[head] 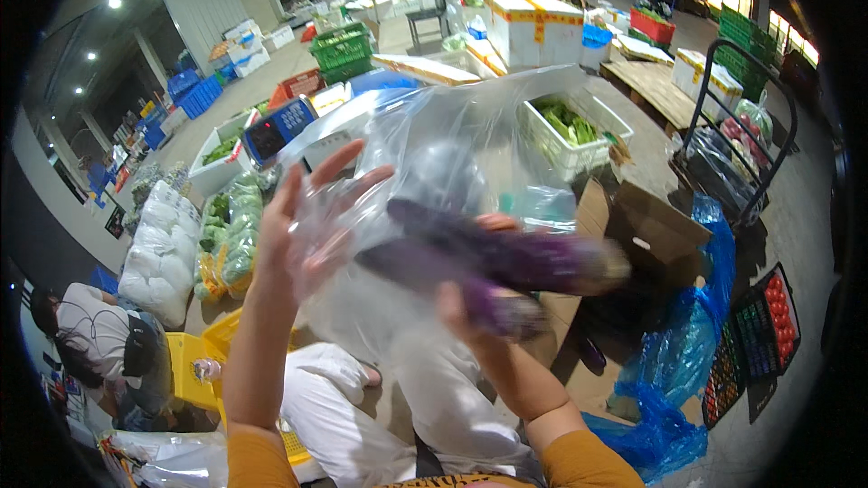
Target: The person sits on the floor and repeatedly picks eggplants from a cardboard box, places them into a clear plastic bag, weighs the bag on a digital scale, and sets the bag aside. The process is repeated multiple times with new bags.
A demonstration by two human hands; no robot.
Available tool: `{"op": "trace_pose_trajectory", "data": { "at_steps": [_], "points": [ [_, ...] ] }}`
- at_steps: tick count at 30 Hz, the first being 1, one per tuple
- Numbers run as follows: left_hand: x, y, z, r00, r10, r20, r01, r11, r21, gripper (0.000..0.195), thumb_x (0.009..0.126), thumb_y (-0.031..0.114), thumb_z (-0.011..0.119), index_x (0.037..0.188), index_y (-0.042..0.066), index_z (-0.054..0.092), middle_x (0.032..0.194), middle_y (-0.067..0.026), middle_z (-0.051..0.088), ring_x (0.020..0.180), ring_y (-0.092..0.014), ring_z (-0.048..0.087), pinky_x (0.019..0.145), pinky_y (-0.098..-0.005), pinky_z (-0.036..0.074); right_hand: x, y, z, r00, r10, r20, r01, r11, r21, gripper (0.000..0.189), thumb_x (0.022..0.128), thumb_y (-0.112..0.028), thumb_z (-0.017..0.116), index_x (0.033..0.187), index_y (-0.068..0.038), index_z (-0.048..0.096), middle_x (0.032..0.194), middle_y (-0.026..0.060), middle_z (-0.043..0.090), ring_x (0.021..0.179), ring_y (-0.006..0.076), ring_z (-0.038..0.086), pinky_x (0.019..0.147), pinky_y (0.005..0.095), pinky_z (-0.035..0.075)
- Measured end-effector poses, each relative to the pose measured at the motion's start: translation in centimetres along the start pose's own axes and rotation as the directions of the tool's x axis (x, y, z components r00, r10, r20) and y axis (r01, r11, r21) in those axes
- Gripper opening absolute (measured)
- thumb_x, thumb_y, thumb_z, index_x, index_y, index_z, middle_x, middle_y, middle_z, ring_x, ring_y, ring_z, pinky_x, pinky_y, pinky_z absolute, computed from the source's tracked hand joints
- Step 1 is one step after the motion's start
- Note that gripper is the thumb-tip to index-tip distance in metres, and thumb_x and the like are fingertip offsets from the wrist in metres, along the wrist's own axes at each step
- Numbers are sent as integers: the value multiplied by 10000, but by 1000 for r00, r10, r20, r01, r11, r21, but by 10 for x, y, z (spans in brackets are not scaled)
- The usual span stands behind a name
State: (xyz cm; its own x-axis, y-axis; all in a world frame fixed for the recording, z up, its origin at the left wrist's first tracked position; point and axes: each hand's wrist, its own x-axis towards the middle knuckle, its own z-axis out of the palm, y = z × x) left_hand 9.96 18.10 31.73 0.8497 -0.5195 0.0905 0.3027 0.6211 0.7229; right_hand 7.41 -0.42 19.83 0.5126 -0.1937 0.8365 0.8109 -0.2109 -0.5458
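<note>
My right hand (475, 291) is closed around eggplants (522, 257), two of which show, blurred by motion, their stem ends to the right and their tips to the left at the mouth of a clear plastic bag (441, 142). My left hand (319, 224) is raised with the fingers spread, the bag's thin film stretched over the palm and fingers. The bag spreads out above and behind the eggplants. Below right stands an open cardboard box (651, 230), with another dark eggplant (592, 354) low in it.
A white crate of leafy greens (576, 152) stands beyond the bag. A digital scale display (278, 129) is at upper left, with bagged greens (241, 237) nearby. Blue plastic film (678, 352) hangs beside the box. A hand truck (739, 129) is at right; a person (95, 332) bends at lower left beside yellow crates (186, 366).
</note>
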Motion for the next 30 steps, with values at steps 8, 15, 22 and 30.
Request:
{"op": "trace_pose_trajectory", "data": {
  "at_steps": [8, 15, 22, 30],
  "points": [
    [-91, 24, -42, 943, 318, 93, -299, 694, 655, 550, 999, 477, 310, 1424, 130, 336, 1356, -215, 437, 396, -29, 423, 339, -173, 290, -70, 67, 102, 607, -85, 790, 116, 993, 17, 962, 567, -255, 791, 1377, -63, 308, 1236, 170, 456, 1160, 342, 458, 957, 459, 321],
    [-94, 40, -142, 939, 167, -300, 282, 121, 952, 181, 802, 150, 714, 921, 16, 685, 773, -50, 676, 666, -133, 600, 634, -257, 470, -89, 92, 76, 777, 74, 625, -87, 996, -10, 912, 654, -193, 772, 1423, -84, 293, 1218, 167, 470, 1109, 342, 473, 974, 443, 334],
    [-42, -20, -84, 874, 439, 210, -201, -69, 977, 602, 732, -29, 569, 1327, 8, 488, 1293, -170, 552, 1076, -254, 577, 945, -335, 421, -84, 78, 47, 884, 34, 467, -71, 995, 63, 894, 646, -190, 789, 1388, -43, 312, 1245, 167, 445, 1149, 343, 458, 993, 436, 365],
    [-63, 7, -4, 788, 604, -117, -235, 471, 850, 387, 848, 283, 626, 1126, 18, 570, 974, -97, 655, 557, -41, 531, 540, -168, 454, -147, 162, 58, 323, 586, 743, 76, 766, -638, 652, 737, -344, 686, 1308, -100, 487, 1086, 154, 612, 1037, 351, 571, 905, 581, 354]
  ]
}}
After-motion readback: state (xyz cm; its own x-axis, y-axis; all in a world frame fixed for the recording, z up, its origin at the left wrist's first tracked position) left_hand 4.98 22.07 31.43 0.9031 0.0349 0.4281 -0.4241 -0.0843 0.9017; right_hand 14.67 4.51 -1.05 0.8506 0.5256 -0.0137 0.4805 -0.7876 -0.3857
